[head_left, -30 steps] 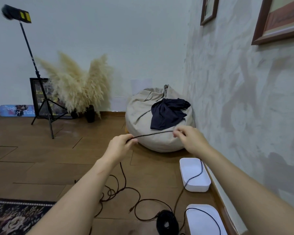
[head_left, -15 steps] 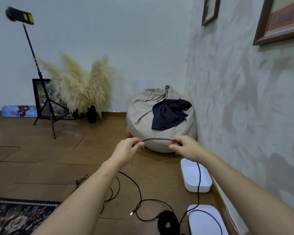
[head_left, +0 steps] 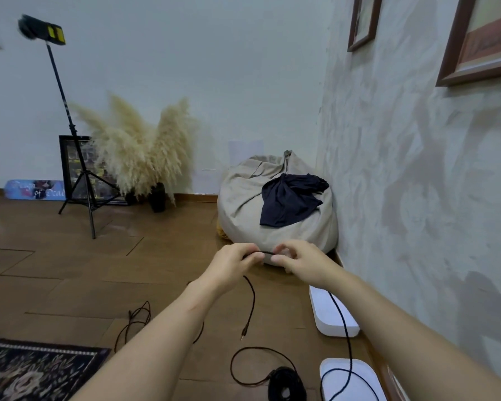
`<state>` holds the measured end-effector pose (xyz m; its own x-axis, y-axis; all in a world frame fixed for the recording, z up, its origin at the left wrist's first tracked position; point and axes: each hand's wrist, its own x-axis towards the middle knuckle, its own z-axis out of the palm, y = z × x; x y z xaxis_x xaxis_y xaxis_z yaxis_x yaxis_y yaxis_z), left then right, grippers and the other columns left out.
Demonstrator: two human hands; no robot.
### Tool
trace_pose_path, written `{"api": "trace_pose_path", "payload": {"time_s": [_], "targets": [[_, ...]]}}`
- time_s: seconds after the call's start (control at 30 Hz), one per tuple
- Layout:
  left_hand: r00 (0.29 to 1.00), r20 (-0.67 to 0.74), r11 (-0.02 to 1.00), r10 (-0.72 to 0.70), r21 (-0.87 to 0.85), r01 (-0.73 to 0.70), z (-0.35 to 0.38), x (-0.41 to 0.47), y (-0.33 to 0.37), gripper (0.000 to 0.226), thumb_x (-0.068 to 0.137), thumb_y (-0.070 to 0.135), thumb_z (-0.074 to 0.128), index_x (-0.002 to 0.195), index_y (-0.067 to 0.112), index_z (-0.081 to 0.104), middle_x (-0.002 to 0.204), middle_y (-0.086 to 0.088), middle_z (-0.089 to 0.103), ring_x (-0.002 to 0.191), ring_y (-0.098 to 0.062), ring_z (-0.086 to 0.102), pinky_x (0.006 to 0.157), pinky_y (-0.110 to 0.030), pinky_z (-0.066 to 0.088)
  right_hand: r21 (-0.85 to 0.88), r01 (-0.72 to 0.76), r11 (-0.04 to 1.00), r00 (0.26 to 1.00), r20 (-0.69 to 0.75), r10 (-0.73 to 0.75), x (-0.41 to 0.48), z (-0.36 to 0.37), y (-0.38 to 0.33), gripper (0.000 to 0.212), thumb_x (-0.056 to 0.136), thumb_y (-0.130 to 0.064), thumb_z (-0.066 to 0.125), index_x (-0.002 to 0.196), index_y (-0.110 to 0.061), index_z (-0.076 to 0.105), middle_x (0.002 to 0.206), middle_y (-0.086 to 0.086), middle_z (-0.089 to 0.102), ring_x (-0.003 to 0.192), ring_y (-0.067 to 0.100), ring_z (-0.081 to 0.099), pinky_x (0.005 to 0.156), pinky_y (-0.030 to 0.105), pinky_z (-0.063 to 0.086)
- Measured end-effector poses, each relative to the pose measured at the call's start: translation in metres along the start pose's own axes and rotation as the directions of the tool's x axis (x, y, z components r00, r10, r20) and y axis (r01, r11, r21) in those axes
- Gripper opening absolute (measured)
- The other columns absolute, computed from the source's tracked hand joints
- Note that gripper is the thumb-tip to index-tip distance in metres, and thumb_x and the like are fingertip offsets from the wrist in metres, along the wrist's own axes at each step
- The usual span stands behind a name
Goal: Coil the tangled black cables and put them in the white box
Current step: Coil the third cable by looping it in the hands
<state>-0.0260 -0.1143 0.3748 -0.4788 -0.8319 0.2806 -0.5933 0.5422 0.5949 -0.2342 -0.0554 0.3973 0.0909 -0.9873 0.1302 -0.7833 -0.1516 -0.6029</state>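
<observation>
Hands closer together now, cable span between them short. Left hand (head_left: 232,263) and right hand (head_left: 302,260) fingers pinch cable (head_left: 268,253), horizontal, above floor (head_left: 84,273). Plug end (head_left: 244,332) hangs downward. Box (head_left: 327,311) partly hidden by right forearm.

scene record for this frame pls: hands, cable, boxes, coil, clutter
left hand: pinching black cable
right hand: pinching same cable, close beside left
cable: plug end hangs free below left hand; other run drops past right wrist
white boxes: far, near, both by wall
finished coil: on floor, beside near box
clutter: beanbag, tripod
</observation>
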Motion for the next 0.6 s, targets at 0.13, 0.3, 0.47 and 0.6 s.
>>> {"api": "trace_pose_path", "payload": {"time_s": [0.13,0.3,0.47,0.6], "targets": [[0.999,0.005,0.999,-0.033,0.019,0.033,0.001,0.001,-0.008,0.027,0.102,0.044,0.058,0.09,0.025,0.072,0.079,0.0,0.068,0.078,-0.018,0.061,0.072,-0.041,0.05,-0.155,0.009,0.988,0.992,-0.119,-0.028,0.004,-0.005,0.001,0.024,0.105,-0.038,0.051,0.09,-0.027,0.067,0.078,-0.008,0.063,0.078,0.016,0.058,0.063,0.03,0.039],[0.998,0.011,0.994,-0.058,0.096,0.057,-0.002,0.001,-0.014,0.03,0.103,0.045,0.056,0.089,0.023,0.071,0.074,0.004,0.064,0.072,-0.014,0.059,0.064,-0.032,0.045,-0.234,-0.076,0.969,0.991,-0.126,0.047,0.004,-0.009,0.015,0.03,0.107,-0.034,0.044,0.088,-0.021,0.063,0.081,-0.003,0.065,0.078,0.02,0.061,0.066,0.034,0.042],[1.0,-0.002,0.997,0.005,0.078,-0.005,0.009,0.001,-0.001,0.031,0.104,0.043,0.053,0.086,0.022,0.067,0.067,0.005,0.058,0.063,-0.01,0.051,0.058,-0.029,0.037,-0.156,-0.012,0.988,1.0,-0.023,0.009,0.003,-0.006,0.004,0.016,0.105,-0.034,0.05,0.109,-0.027,0.064,0.092,-0.013,0.065,0.091,0.013,0.061,0.075,0.03,0.041],[0.997,0.054,0.992,0.055,0.113,-0.061,0.014,0.001,0.001,0.028,0.102,0.045,0.057,0.091,0.021,0.067,0.076,0.001,0.064,0.07,-0.013,0.056,0.062,-0.033,0.041,-0.201,0.065,0.977,0.997,-0.038,-0.074,0.004,0.0,-0.001,0.017,0.104,-0.036,0.054,0.106,-0.028,0.069,0.097,-0.009,0.066,0.092,0.014,0.058,0.074,0.03,0.041]]}}
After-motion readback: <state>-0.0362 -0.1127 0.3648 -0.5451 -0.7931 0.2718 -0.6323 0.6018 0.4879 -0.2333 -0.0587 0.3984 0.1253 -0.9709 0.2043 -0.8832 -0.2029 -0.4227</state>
